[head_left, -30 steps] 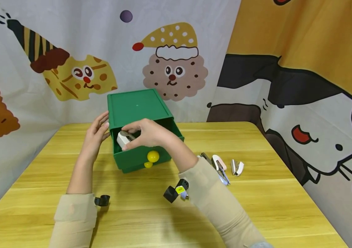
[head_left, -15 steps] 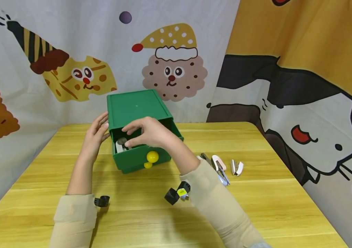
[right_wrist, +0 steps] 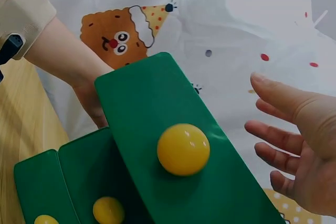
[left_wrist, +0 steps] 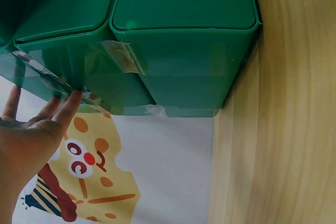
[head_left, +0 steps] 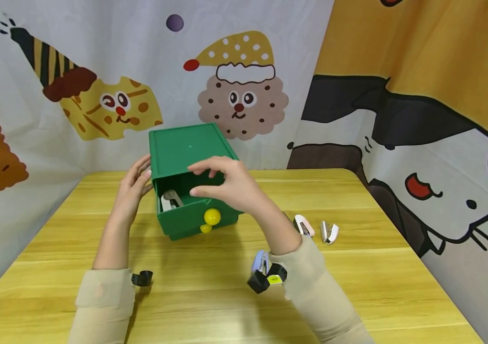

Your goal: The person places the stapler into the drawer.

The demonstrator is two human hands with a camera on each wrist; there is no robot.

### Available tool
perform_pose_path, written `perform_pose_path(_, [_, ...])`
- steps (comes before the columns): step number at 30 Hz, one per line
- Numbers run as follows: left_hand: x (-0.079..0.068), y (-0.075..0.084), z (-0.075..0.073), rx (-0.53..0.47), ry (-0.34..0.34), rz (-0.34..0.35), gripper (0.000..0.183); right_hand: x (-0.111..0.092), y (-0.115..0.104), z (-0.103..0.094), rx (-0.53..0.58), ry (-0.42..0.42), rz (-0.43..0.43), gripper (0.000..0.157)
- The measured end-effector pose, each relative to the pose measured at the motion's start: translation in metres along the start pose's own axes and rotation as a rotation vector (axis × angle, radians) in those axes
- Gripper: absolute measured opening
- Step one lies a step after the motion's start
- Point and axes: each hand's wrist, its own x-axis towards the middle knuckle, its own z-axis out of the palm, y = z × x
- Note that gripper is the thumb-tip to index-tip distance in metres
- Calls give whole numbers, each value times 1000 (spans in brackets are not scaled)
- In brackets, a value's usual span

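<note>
A green drawer box (head_left: 192,148) stands on the table with its top drawer (head_left: 188,220) pulled out. Inside the drawer's left front corner lies a small white-and-grey stapler (head_left: 169,199). My right hand (head_left: 232,184) hovers over the drawer's right part, thumb and fingers spread, holding nothing. Its fingers are also apart and bare beside the yellow knob (right_wrist: 184,149) in the right wrist view. My left hand (head_left: 132,191) rests its extended fingertips on the box's left side, as the left wrist view shows near the taped seam (left_wrist: 52,77).
Right of the box lie a pink-and-white stapler (head_left: 304,224) and a white stapler (head_left: 329,232). A light blue stapler (head_left: 261,260) lies nearer, partly behind the right wrist camera (head_left: 265,279). A printed curtain (head_left: 119,48) hangs behind the wooden table (head_left: 192,296).
My right hand let go of the white-and-grey stapler, which now lies in the drawer, and moved up and right. My left hand stayed at the box's side.
</note>
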Motion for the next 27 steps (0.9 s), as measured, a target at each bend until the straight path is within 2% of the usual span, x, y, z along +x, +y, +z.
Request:
perform_pose_path(5, [0,-1,0,11,-1,1,55,-19,8,-9,24,71,-68,39])
perform_pose_path(10, [1,-2,0,9,-9,1,54,-36,16,-18,33,149,-81,40])
perform_pose_path(17, [1,-2,0,27,-15,-3,53,-61,32,-34,-9,252,-17,42])
perform_pose_path(27, [0,-1,-1,18,-17,-5,53,-84,64,-48,-37,296,63,50])
